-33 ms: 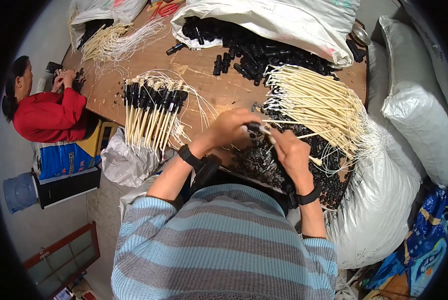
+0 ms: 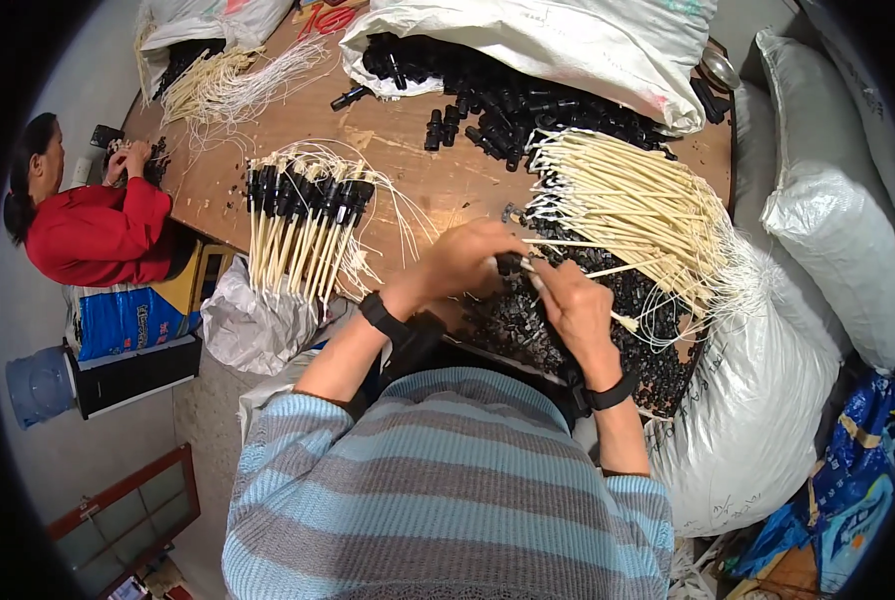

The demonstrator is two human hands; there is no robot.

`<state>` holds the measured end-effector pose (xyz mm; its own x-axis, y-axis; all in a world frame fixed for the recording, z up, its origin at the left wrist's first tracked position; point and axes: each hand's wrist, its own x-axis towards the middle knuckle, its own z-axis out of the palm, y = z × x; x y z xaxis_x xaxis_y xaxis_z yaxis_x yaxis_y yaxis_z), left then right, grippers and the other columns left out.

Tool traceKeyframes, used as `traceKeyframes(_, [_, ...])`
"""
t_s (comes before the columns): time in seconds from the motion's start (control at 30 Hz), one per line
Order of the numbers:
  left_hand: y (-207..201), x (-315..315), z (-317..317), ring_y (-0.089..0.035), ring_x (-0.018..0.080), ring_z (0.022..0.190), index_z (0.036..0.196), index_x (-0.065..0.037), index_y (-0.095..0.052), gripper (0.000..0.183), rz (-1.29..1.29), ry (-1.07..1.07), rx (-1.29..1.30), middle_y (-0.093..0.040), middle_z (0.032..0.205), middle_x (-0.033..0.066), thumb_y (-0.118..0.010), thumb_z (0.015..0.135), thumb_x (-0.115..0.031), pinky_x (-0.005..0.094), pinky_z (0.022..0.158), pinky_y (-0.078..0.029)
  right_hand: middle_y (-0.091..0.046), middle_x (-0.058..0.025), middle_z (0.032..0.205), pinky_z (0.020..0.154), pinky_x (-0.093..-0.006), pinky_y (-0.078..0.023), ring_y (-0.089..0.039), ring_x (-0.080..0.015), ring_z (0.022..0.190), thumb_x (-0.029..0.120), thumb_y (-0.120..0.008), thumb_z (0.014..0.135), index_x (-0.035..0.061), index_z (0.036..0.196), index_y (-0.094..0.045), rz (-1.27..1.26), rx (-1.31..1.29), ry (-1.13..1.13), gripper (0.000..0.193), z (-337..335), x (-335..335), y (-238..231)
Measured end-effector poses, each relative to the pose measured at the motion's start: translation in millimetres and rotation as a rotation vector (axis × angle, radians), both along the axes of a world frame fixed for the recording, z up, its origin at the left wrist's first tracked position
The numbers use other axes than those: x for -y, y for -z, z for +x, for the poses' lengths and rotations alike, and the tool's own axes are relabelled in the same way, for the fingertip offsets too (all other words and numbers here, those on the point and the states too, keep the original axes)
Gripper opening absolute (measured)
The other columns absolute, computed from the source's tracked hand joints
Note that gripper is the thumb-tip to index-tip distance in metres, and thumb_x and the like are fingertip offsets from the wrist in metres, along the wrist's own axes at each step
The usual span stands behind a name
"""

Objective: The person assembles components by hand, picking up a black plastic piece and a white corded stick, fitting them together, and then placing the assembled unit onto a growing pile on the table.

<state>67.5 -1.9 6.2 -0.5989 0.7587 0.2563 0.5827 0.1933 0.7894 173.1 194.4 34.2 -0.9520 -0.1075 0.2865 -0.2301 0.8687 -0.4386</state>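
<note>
My left hand (image 2: 468,258) is closed around a black plastic socket (image 2: 509,263) near the table's front edge, its fingers slightly blurred. Beside it my right hand (image 2: 577,303) pinches a thin pale cord end (image 2: 530,267) that meets the socket. Where exactly the two join is partly hidden by my fingers. Small black parts (image 2: 513,320) lie heaped under my hands. To the right, a thick bundle of cream sleeved wires (image 2: 633,200) rests on the heap. On the left lies a row of black sockets (image 2: 313,195) fitted with cream sleeved wires.
A white woven sack (image 2: 538,35) at the back spills black sockets (image 2: 538,110). Full white sacks (image 2: 758,430) crowd the table's right side. At the far left a person in red (image 2: 98,225) works at the table (image 2: 388,160). Red scissors (image 2: 333,20) lie at the back.
My left hand has turned slightly around the socket and moved a little to the right. My right hand has shifted slightly left, and both hands are closer together.
</note>
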Motion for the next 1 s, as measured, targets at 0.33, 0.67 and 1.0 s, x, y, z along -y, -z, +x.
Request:
traceKeyframes(0.33, [-34,-14,12,-0.061,0.0266,0.08,0.084,-0.011,-0.064,0.013,0.012,-0.176,-0.529,-0.059,0.07,0.0044,-0.068,0.073,-0.006,0.0336,0.073,-0.047,-0.062,-0.0104,0.063,0.047,-0.0396,-0.045,-0.063,-0.03,0.054,0.017,-0.072,0.08,0.0093,0.099,-0.066,0.292,0.094,0.279,0.021,9,-27,-34])
traceKeyframes(0.67, [0,25,1,-0.063,0.0138,0.066,0.101,-0.009,-0.063,0.024,-0.352,-0.471,0.275,-0.067,0.079,0.0062,-0.067,0.078,-0.015,0.0284,0.057,-0.046,-0.068,-0.0097,0.086,0.049,-0.0209,-0.04,-0.049,-0.0066,0.055,0.011,-0.069,0.083,0.0056,0.078,-0.063,-1.249,0.17,0.016,0.009,18,-34,-28])
traceKeyframes(1.0, [-35,-11,31,-0.06,0.0139,0.072,0.103,-0.002,-0.066,0.031,-0.083,-0.284,0.355,-0.065,0.081,0.0066,-0.062,0.073,0.0,0.0283,0.067,-0.048,-0.063,-0.0139,0.066,0.053,-0.0329,-0.048,-0.062,-0.0271,0.055,0.011,-0.07,0.08,0.0058,0.091,-0.068,-0.298,0.024,0.07,0.013,7,17,-3])
